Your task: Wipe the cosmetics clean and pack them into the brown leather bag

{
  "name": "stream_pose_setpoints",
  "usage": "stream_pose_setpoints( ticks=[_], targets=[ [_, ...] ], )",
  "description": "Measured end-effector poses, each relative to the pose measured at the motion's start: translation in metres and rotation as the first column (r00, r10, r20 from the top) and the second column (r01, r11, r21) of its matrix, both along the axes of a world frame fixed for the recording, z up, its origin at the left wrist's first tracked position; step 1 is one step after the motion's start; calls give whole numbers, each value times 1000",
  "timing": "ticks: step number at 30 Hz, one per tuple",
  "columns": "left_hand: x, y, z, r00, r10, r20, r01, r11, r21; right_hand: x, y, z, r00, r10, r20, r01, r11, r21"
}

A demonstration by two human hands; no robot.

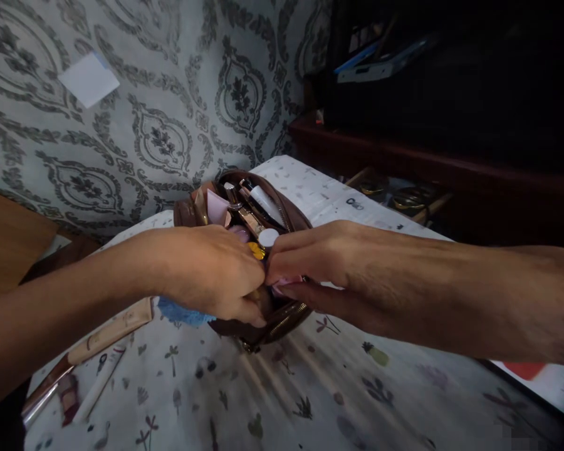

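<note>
A brown zippered makeup bag (296, 219) stands unzipped on the table, filled with cosmetics. My left hand (216, 266) reaches into its near left part with fingers curled; what they hold, if anything, is hidden. My right hand (319, 257) comes in from the right, its thumb and fingers closed on a small pink item (286, 285) at the bag's near side. Between the hands show a round white cap (267, 238) and a yellow piece (256, 250). Behind them lie a pale pink tube (217, 205) and a white tube (267, 203).
Left of the bag lie a beige squeeze tube (115, 329), a white slim tube (101, 382), a dark red tube (69, 398) and a blue fuzzy cloth (183, 313). The patterned tablecloth (263, 401) covers the table. Behind on the right is an open drawer (427, 210).
</note>
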State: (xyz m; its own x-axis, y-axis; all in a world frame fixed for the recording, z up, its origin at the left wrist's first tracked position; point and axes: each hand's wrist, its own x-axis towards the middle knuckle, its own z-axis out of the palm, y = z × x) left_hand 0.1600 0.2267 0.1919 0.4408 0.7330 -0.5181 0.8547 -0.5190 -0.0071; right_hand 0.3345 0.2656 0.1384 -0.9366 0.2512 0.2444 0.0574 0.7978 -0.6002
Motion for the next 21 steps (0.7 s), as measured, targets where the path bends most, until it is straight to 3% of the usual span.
stream_pose_setpoints(
  ticks=[3,9,15,21],
  targets=[
    [-2,-1,4,995,-51,-89,39,990,-132,1,1,-1,1000,4,-1,-4,1000,6],
    [-10,6,6,997,16,-77,-29,985,-169,2,2,-5,1000,4,-28,-4,1000,10],
    [0,6,4,990,14,-141,-26,996,-84,0,4,-6,1000,20,-16,-21,999,-47],
    [12,1,-8,975,10,-224,-14,1000,-17,1,4,-1,999,46,11,-45,996,-81]
  ],
)
